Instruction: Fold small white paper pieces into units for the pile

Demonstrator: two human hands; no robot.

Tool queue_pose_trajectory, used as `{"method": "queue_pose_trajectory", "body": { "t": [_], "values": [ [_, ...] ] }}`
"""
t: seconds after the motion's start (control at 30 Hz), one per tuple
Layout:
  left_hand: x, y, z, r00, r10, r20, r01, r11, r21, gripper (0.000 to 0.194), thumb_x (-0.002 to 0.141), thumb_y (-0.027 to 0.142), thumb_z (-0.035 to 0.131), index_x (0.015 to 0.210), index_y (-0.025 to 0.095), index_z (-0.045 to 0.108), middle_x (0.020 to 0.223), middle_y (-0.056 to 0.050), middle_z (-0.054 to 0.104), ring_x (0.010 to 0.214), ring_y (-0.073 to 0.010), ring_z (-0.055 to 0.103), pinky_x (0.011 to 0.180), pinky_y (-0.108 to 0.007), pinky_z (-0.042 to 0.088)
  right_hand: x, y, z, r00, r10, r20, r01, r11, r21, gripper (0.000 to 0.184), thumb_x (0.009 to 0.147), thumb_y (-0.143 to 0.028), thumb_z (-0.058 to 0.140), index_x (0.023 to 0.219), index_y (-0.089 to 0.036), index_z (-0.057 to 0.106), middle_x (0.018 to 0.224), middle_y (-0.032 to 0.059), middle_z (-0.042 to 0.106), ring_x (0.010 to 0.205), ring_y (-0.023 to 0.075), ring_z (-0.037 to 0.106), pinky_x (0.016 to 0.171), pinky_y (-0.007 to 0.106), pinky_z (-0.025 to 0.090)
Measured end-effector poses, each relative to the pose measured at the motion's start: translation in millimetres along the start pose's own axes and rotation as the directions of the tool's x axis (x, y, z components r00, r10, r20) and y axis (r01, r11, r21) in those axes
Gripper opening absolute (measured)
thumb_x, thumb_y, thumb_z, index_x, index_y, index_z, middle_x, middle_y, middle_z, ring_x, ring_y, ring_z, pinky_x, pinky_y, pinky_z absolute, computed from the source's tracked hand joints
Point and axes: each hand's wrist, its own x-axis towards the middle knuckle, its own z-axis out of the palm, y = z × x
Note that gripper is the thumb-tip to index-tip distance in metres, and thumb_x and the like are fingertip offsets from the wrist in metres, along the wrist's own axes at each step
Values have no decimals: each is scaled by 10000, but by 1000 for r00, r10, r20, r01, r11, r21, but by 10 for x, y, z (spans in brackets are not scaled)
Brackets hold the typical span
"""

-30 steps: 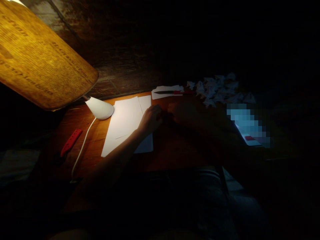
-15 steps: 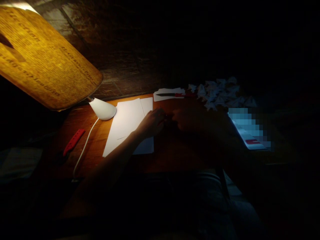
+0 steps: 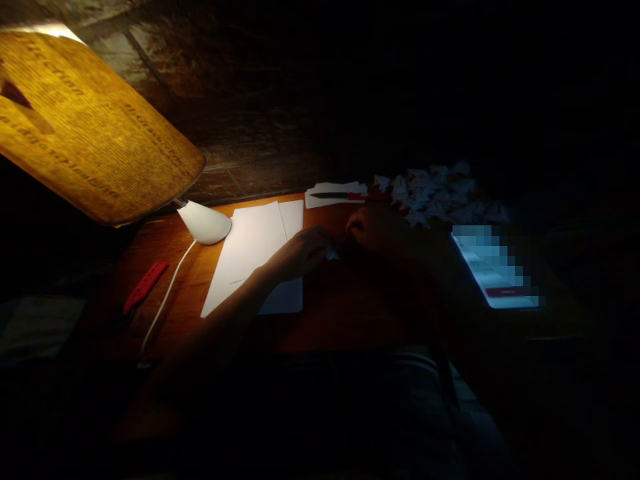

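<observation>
My left hand [image 3: 306,247] reaches over the right edge of a stack of white paper sheets [image 3: 260,240]. Its fingers are closed on a small folded piece of white paper [image 3: 333,254], of which only a bit shows past the fingertips. Just to the right, in deep shadow, my right hand [image 3: 369,228] has its fingers curled in a pinch. Whether anything is between them is too dark to see. Beyond the hands, a knife with a red handle [image 3: 333,195] lies across some smaller paper pieces [image 3: 320,202].
Several small folded paper shapes [image 3: 430,193] are heaped at the back right. A lit phone [image 3: 500,280] lies at the right. A lamp [image 3: 205,223] with a yellow printed shade [image 3: 100,127], its white cable [image 3: 167,300] and a red-handled tool [image 3: 145,287] occupy the left of the wooden table [image 3: 345,313].
A bit of folded white paper now shows at my left fingertips. My right hand has moved up slightly, with its fingers more curled. The view has shifted a little.
</observation>
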Motion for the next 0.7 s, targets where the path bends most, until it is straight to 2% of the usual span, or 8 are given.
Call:
{"method": "queue_pose_trajectory", "body": {
  "t": [0.13, 0.27, 0.43, 0.53, 0.7],
  "values": [
    [5, -73, 47, 1000, -16, -26, 17, 999, 33, 164, 1007, 241, 608, 1106, 208, 735, 1241, -123, 698, 1167, -274, 641, 1033, -489, 545, 36, -16, 114, 999, -35, -15, 37, 993, 110, 217, 957, -289, 647, 1045, -203, 825, 1103, 86, 801, 973, 228, 698, 824, 321, 493],
    [-3, -147, 99, 1000, -13, -27, 14, 998, 60, 168, 982, 235, 640, 1119, 222, 736, 1231, -109, 695, 1158, -280, 624, 1033, -502, 521, 75, -15, 243, 999, -51, 0, 50, 990, 135, 201, 941, -263, 666, 1065, -208, 814, 1140, 82, 787, 1002, 219, 692, 857, 311, 492],
    [-10, -168, 130, 993, -57, -106, 68, 992, 111, 142, 939, 286, 719, 1057, 228, 772, 1202, -103, 667, 1124, -276, 616, 986, -474, 525, 103, -15, 305, 1000, -20, -4, 20, 983, 183, 166, 939, -236, 683, 1038, -230, 816, 1138, 62, 788, 997, 204, 694, 838, 295, 481],
    [-13, -67, -4, 995, -68, -78, 77, 990, 117, 135, 953, 290, 692, 1032, 214, 771, 1127, -93, 695, 1059, -257, 653, 950, -448, 530, 102, -24, 318, 1000, 4, -17, 0, 977, 213, 133, 921, -254, 721, 1019, -244, 810, 1103, 45, 791, 970, 197, 697, 799, 289, 467],
    [-161, 267, -505, 999, -34, 19, 31, 993, 116, 177, 1023, 299, 598, 949, 200, 724, 982, -48, 758, 904, -190, 696, 873, -365, 522, 93, -23, 312, 1000, -3, -26, 10, 962, 272, 129, 884, -271, 780, 1002, -219, 791, 1050, 39, 796, 929, 188, 699, 755, 279, 451]
  ]
}}
